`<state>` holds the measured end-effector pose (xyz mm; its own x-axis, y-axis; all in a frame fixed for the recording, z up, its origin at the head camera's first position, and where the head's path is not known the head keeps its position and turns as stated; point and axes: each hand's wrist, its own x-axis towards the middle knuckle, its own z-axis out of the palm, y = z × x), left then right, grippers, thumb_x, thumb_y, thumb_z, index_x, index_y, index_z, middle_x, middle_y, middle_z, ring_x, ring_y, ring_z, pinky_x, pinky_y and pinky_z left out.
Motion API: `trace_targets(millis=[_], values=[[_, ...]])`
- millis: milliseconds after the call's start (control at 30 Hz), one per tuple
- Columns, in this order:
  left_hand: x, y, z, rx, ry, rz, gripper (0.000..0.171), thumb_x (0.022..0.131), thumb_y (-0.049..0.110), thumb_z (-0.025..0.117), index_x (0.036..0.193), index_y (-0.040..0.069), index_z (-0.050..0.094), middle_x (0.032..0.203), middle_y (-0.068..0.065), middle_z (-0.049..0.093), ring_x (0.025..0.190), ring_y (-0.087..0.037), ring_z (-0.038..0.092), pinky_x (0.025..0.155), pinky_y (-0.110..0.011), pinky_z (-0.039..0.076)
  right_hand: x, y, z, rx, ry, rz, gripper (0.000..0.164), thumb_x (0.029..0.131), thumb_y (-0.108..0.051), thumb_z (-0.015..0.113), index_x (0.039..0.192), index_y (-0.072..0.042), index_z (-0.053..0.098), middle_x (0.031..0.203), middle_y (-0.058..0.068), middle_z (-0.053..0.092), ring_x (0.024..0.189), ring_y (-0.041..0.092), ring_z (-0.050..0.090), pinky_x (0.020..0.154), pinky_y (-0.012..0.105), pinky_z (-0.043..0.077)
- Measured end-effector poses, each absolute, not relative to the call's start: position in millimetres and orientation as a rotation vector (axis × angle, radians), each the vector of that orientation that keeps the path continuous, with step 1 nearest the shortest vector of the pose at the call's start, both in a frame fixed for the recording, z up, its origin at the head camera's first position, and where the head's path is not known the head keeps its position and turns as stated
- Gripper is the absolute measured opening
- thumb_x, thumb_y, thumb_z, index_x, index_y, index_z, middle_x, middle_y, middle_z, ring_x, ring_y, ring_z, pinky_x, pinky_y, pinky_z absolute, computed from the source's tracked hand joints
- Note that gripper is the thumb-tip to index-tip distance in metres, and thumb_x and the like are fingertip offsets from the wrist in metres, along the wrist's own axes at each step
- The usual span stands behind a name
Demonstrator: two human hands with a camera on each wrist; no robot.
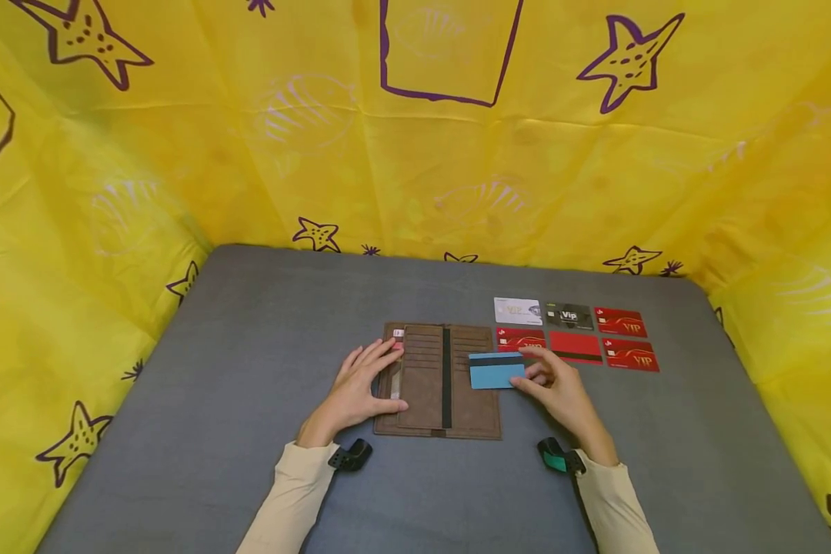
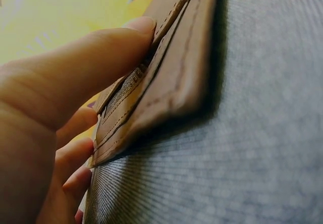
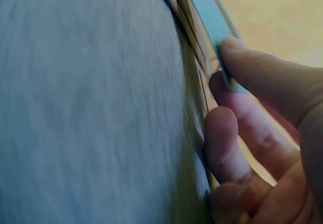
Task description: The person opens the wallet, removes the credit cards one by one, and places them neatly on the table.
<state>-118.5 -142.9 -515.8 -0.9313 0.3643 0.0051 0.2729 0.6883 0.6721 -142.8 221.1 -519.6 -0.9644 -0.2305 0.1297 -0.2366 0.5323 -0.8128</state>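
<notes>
An opened brown wallet (image 1: 422,396) lies flat on the grey table, with card slots on both halves and a dark band down its middle. My left hand (image 1: 358,388) rests on its left edge, fingers and thumb spread. In the left wrist view the thumb (image 2: 116,47) presses at the stitched edge of a flap. My right hand (image 1: 557,385) pinches the right end of a blue card (image 1: 495,375) with a dark stripe between thumb and fingers. The card overlaps the wallet's right half in the head view; the right wrist view shows the card (image 3: 214,19) tilted, edge partly visible.
Right of the wallet, cards lie in two rows: a white card (image 1: 515,311), a black card (image 1: 569,316) and a red card (image 1: 621,322) behind; several red cards (image 1: 632,355) in front. Yellow patterned cloth (image 1: 415,169) hangs around the table (image 1: 249,346).
</notes>
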Motion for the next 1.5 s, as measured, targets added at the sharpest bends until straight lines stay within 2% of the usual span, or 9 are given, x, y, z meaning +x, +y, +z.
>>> trace_targets(millis=[167, 500, 800, 1000, 1500], values=[[-117.6, -142.4, -515.9, 0.524, 2.755, 1.073, 0.090, 0.077, 0.040, 0.083, 0.152, 0.015, 0.041, 0.164, -0.006, 0.029, 0.154, -0.031, 0.019, 0.124, -0.055, 0.006, -140.0, 231.5, -516.3, 0.377, -2.817, 1.439, 0.050, 0.080, -0.013, 0.083, 0.125, -0.007, 0.061, 0.076, 0.002, 0.070, 0.063, 0.002, 0.059, 0.061, 0.020, 0.050], [-117.4, -143.6, -514.9, 0.512, 2.763, 1.087, 0.089, 0.077, 0.040, 0.084, 0.152, 0.014, 0.043, 0.163, -0.007, 0.030, 0.154, -0.031, 0.020, 0.124, -0.056, 0.006, -140.5, 249.4, -510.5, 0.170, -2.962, 1.382, 0.053, 0.081, -0.025, 0.082, 0.126, -0.004, 0.061, 0.086, 0.007, 0.069, 0.070, 0.007, 0.059, 0.066, 0.020, 0.049], [-117.7, -144.0, -515.4, 0.519, 2.772, 1.095, 0.089, 0.076, 0.040, 0.084, 0.151, 0.015, 0.043, 0.163, -0.008, 0.031, 0.153, -0.032, 0.021, 0.123, -0.057, 0.007, -141.4, 264.2, -507.6, 0.145, -2.979, 1.349, 0.054, 0.081, -0.024, 0.083, 0.124, 0.001, 0.063, 0.089, 0.010, 0.067, 0.069, 0.007, 0.057, 0.064, 0.020, 0.049], [-117.7, -144.4, -514.7, 0.514, 2.768, 1.079, 0.089, 0.077, 0.042, 0.084, 0.152, 0.016, 0.043, 0.163, -0.007, 0.030, 0.153, -0.032, 0.021, 0.123, -0.057, 0.007, -140.8, 261.7, -507.9, 0.141, -2.963, 1.319, 0.047, 0.082, -0.023, 0.082, 0.120, 0.000, 0.067, 0.091, 0.010, 0.066, 0.067, 0.004, 0.054, 0.061, 0.019, 0.047], [-118.3, -143.4, -514.3, 0.501, 2.759, 1.088, 0.090, 0.076, 0.041, 0.084, 0.152, 0.015, 0.043, 0.163, -0.007, 0.030, 0.153, -0.031, 0.020, 0.123, -0.055, 0.006, -140.3, 258.8, -510.9, 0.196, -2.901, 1.283, 0.048, 0.079, -0.016, 0.084, 0.122, -0.004, 0.065, 0.100, 0.015, 0.068, 0.060, 0.005, 0.050, 0.056, 0.020, 0.044]])
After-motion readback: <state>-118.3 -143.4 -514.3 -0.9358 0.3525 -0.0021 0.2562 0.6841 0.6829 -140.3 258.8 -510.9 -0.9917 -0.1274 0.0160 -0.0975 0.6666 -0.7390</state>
